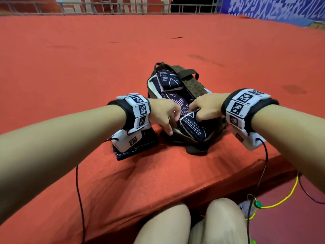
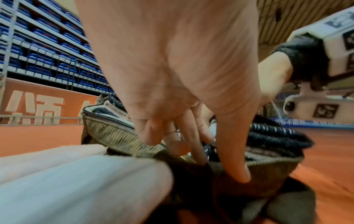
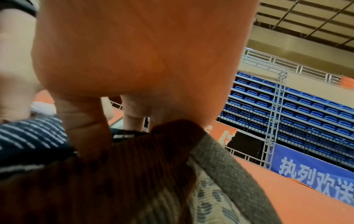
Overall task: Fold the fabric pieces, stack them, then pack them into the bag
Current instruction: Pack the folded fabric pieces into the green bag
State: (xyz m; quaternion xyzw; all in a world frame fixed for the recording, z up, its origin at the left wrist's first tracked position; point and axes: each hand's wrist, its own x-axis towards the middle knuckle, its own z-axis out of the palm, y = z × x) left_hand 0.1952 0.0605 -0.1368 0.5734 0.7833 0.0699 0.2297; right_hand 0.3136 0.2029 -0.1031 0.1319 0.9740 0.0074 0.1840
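Observation:
A brown patterned bag (image 1: 193,85) lies open on the red table, with folded navy fabric pieces inside. One folded piece (image 1: 168,80) fills its far end. A second folded piece (image 1: 193,127), navy with white stripes, stands at the near end, half in the opening. My right hand (image 1: 204,108) curls its fingers over that piece's top edge. In the right wrist view the thumb (image 3: 86,128) presses between the striped fabric (image 3: 28,136) and the bag's rim (image 3: 114,181). My left hand (image 1: 165,117) grips the bag's near left rim (image 2: 114,136), fingers inside and thumb (image 2: 237,171) outside.
More folded navy fabric (image 1: 140,147) lies on the table left of the bag, under my left wrist. The table's front edge (image 1: 211,182) runs just before my knees (image 1: 167,224). Cables (image 1: 79,191) hang from both wrists. A railing (image 1: 105,7) and banners stand beyond the table.

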